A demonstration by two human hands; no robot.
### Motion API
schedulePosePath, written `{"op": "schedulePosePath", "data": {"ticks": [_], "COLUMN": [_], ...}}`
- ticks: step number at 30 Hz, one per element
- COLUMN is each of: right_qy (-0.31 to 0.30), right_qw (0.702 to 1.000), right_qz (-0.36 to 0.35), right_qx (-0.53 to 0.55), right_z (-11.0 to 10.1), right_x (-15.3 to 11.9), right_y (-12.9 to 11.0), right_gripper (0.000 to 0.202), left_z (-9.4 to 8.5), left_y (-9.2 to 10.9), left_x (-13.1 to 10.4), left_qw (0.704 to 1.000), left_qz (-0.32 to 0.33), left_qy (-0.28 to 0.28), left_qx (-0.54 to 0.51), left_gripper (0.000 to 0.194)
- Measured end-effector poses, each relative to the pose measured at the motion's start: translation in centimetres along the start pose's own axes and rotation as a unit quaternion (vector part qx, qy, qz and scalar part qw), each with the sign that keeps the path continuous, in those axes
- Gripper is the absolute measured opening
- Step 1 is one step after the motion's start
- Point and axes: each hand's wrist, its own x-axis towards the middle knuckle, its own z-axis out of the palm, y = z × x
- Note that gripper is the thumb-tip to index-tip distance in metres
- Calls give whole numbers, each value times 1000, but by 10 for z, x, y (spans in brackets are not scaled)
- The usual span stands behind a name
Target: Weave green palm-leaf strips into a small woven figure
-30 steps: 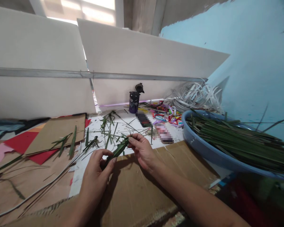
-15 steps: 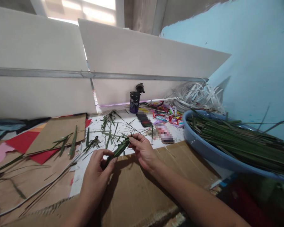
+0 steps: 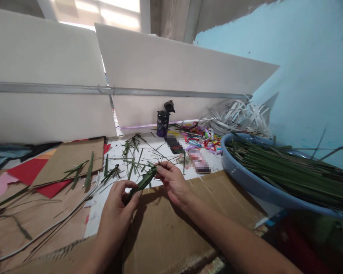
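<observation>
Between my two hands is a folded green leaf piece [image 3: 146, 180], slanting up to the right over the cardboard's far edge. My left hand [image 3: 122, 198] is closed around its lower end, thumb on the near side. At the upper end, my right hand [image 3: 171, 180] pinches the tip between thumb and fingers, where thin stalks stick out. My palms hide part of the leaf piece. Just beyond my hands, cut leaf scraps [image 3: 133, 165] lie scattered on a white sheet [image 3: 122, 142].
A blue basin [image 3: 231, 167] heaped with long green leaves [image 3: 277, 171] stands at right. Brown cardboard [image 3: 171, 228] lies under my forearms. Farther back are a dark bottle [image 3: 162, 123] with its lid up, coloured strips [image 3: 202, 139] and coiled white strips [image 3: 237, 114]. White panels [image 3: 174, 64] rise behind.
</observation>
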Motion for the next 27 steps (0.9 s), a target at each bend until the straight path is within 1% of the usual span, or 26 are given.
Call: {"op": "schedulePosePath", "data": {"ticks": [9,15,27], "right_qy": [-5,0,-6], "right_qw": [1000,1000,1000], "right_qz": [-1,1,0], "right_qx": [-3,1,-8], "right_z": [-1,-1,-1], "right_x": [0,0,0], "right_y": [1,1,0], "right_gripper": [33,33,33], "left_z": [1,1,1], "left_y": [2,0,2], "left_x": [-1,0,0], "left_qw": [1000,1000,1000], "left_qz": [11,-4,-4], "left_qy": [4,-2,0], "left_qx": [6,1,4], "left_gripper": [28,29,29]}}
